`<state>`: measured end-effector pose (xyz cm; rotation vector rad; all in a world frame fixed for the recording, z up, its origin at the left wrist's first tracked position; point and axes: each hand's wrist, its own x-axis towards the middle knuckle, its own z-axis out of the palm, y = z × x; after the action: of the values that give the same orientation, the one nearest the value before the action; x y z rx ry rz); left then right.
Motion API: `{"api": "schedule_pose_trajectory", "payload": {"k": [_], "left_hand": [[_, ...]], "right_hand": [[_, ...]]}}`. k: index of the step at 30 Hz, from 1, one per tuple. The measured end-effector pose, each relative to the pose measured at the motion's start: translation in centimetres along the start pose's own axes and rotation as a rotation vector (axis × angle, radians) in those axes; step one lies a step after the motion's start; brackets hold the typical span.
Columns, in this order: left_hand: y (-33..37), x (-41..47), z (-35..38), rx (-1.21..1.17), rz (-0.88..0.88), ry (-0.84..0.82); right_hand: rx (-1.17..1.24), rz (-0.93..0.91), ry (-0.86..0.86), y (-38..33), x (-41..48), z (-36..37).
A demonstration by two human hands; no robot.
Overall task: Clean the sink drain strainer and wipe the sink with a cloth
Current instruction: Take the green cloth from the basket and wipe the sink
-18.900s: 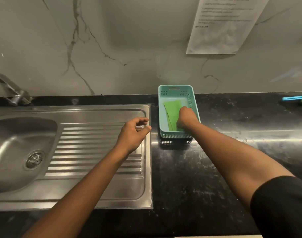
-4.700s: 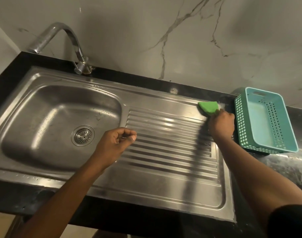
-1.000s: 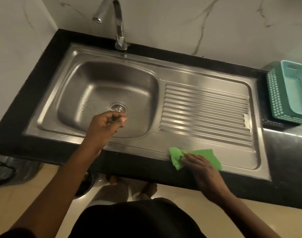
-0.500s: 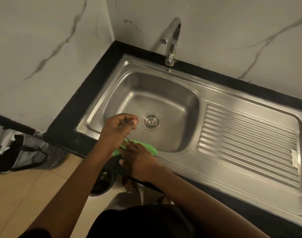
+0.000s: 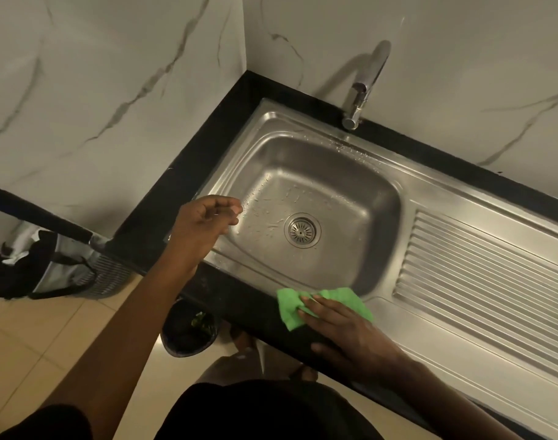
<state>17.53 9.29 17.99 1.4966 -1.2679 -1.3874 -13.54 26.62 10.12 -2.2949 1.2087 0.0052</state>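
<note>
1. Since the previous frame, the right hand [image 5: 347,331] and green cloth [image 5: 288,308] sit farther right on the sink [image 5: 334,173] front rim, at 6 o'clock from the drain strainer [image 5: 302,230].
2. Right fingers: straight, pressing the cloth flat.
3. Left hand [image 5: 201,227]: at 9 o'clock, fingers curled; any held item cannot be told.

Loads of room straight over the drain strainer [image 5: 302,230], the sink [image 5: 334,192] floor round it is open steel with a few water drops. Behind the strainer the tap [image 5: 365,87] stands at the back rim, wall [image 5: 461,74] right behind it. Left of the strainer the left hand [image 5: 204,230] hangs over the rim, fingers curled. In front of it, a bit right, the right hand [image 5: 344,331] lies flat on a green cloth [image 5: 326,304] on the front rim. Right of the strainer the ribbed draining board [image 5: 481,271] is open.
</note>
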Motion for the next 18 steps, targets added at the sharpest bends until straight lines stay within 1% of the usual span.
{"api": "schedule_pose_trajectory", "payload": {"k": [3, 7, 14, 18], "left_hand": [[-0.4, 0.6, -1.0, 0.008, -0.010, 0.012], [-0.6, 1.2, -2.3, -0.009, -0.020, 0.044], [-1.2, 2.0, -5.8, -0.059, -0.016, 0.196], [-1.8, 2.3, -7.5, -0.055, -0.035, 0.224]], "right_hand": [[-0.014, 0.046, -0.012, -0.1, -0.4, -0.2], [-0.005, 0.089, -0.029, -2.5, 4.5, -1.2], [0.046, -0.015, -0.068, -8.2, 18.0, -2.5], [0.029, -0.058, -0.112, -9.9, 24.0, -2.5]]}}
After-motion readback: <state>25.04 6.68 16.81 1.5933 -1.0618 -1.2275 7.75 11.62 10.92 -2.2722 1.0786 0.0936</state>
